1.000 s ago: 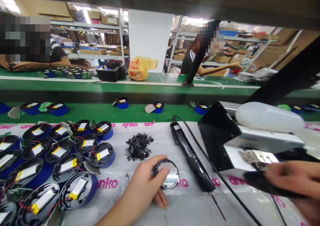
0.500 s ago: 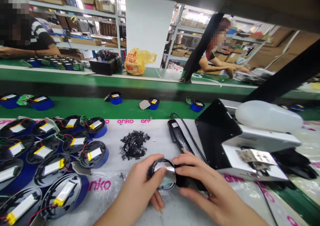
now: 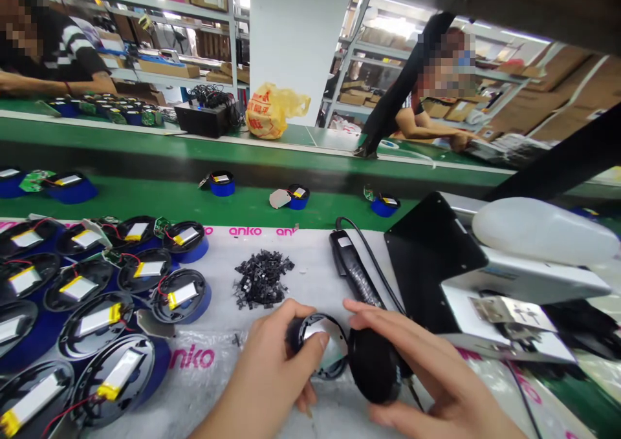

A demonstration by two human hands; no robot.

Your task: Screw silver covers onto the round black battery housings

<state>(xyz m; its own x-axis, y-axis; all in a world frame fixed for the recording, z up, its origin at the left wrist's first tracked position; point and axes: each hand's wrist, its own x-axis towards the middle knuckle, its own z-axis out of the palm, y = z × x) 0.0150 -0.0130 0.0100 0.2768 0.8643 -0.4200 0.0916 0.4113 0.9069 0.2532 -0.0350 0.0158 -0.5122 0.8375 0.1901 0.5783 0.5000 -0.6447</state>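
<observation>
My left hand (image 3: 279,368) is wrapped round a dark round housing (image 3: 301,326) with a shiny silvery disc (image 3: 334,348) inside its ring; the thumb presses on the disc. My right hand (image 3: 436,368) holds a smooth black round cover (image 3: 372,364) between thumb and fingers, tilted, close beside the housing's right side. Whether the two parts touch is hard to tell. Just beyond my right fingers lies a black corded tool (image 3: 356,271), like an electric screwdriver. A heap of small black pieces (image 3: 264,278) lies past my left hand.
Several blue round housings (image 3: 182,293) with batteries and red wires crowd the left. A white and black machine (image 3: 514,284) with a pale bottle-shaped part (image 3: 543,229) stands at right. More blue units sit on the green belt (image 3: 252,200). Two people work across the line.
My right hand has moved slightly right, and the black cover has come into clear view, turned toward me. My left hand still holds the housing. The view has shifted a little.
</observation>
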